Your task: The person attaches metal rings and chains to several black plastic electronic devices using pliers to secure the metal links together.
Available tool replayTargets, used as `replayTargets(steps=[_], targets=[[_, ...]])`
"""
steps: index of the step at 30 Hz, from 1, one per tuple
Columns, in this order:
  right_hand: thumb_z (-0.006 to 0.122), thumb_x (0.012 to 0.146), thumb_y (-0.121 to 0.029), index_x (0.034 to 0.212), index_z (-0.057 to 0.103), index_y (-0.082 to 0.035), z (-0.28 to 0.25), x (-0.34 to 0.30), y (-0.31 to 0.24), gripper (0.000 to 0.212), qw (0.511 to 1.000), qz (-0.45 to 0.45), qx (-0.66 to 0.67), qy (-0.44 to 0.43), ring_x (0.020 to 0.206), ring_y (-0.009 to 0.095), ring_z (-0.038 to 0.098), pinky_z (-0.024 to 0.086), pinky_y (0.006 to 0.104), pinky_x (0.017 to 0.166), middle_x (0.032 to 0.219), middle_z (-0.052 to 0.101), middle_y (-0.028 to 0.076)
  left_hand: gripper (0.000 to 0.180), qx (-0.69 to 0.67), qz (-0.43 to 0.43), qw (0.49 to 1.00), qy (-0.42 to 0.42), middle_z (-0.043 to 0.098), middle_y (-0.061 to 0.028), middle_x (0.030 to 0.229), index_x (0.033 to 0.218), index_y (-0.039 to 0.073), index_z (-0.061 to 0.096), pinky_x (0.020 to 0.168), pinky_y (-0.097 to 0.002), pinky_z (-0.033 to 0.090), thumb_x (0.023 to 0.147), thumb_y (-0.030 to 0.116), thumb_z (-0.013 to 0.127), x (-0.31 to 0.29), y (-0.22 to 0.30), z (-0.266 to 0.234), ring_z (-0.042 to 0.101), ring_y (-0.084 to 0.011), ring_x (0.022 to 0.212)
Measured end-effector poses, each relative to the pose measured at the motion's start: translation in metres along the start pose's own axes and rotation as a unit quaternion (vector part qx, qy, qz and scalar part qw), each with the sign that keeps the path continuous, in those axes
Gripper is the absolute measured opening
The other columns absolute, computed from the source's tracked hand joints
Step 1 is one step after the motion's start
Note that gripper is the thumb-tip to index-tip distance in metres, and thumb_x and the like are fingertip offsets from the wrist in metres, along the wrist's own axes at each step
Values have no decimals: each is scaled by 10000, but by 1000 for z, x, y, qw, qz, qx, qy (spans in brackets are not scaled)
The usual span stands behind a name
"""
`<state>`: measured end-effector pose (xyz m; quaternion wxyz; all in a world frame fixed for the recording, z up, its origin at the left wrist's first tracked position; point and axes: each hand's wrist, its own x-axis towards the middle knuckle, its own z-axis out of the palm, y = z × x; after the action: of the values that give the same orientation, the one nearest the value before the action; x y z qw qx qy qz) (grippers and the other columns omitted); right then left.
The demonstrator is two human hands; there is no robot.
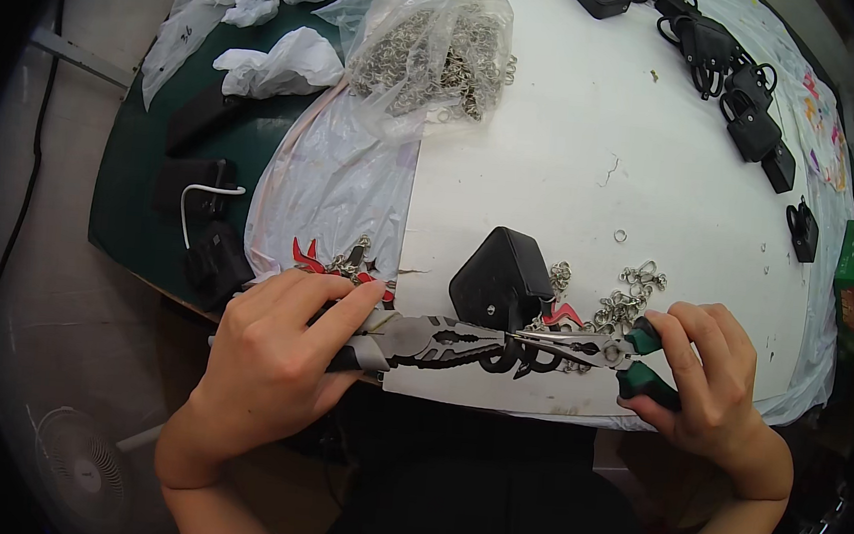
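left hand [286, 341] closed round grey-handled pliers [407, 336], right hand [711, 380] half-curled on green-handled pliers [601, 351], tips seemingly meeting, near counter [467, 393] front edge

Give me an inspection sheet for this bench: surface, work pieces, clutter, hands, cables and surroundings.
Surface: white board, a few dark marks; green surface at left.
Work pieces: black case in front of the person; silver chain and a red piece beside it.
Clutter: clear bag of chains, crumpled white plastic bag, loose metal ring.
Hands: left hand grips grey-and-black-handled pliers; right hand grips green-and-black-handled needle-nose pliers. Tips nearly meet by the case; anything between them is too small to tell.
Cables: white cable at left; black cable over the floor.
Surroundings: fan at lower left.
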<state>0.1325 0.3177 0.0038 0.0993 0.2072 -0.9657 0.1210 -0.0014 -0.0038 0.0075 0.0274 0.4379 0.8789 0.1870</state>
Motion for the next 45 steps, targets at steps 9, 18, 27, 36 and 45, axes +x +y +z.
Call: replayTargets(steps=[9,18,27,36,45], targets=[[737,792,-444,1130,613,89,6,-7,1,643,1000,10,28,3,733,298,574,477,394,607,990,588,173,299,-15,51,999,11,681,-148,997,723,14,548,694,-393,541,530,35,776,-11,-14,16,665,-308,822],[746,791,-439,1134,607,85,8,-10,4,642,998,11,61,0,730,294,575,483,385,608,994,590,173,291,43,84,993,67,687,-228,1098,662,-28,517,727,-415,563,443,22,703,-5,-9,13,684,-366,898],[784,758,-396,1166,594,78,9,-12,3,653,995,15,100,-6,727,293,576,485,383,612,1003,596,174,306,71,105,990,67,696,-204,1041,658,-38,498,668,-409,562,413,4,676,-1,-5,10,686,-351,901],[831,707,-319,1189,591,63,13,-15,4,661,985,37,163,-29,763,306,587,491,391,648,1018,611,177,224,106,136,982,82,666,-158,930,650,-17,536,677,-405,557,487,100,635,0,-7,9,656,-309,824],[821,721,-330,1209,596,16,-7,-3,1,640,986,52,142,-76,786,301,575,480,394,674,1031,597,159,160,141,171,973,68,644,-135,888,611,19,500,724,-401,536,535,115,603,6,-8,7,633,-272,802]])
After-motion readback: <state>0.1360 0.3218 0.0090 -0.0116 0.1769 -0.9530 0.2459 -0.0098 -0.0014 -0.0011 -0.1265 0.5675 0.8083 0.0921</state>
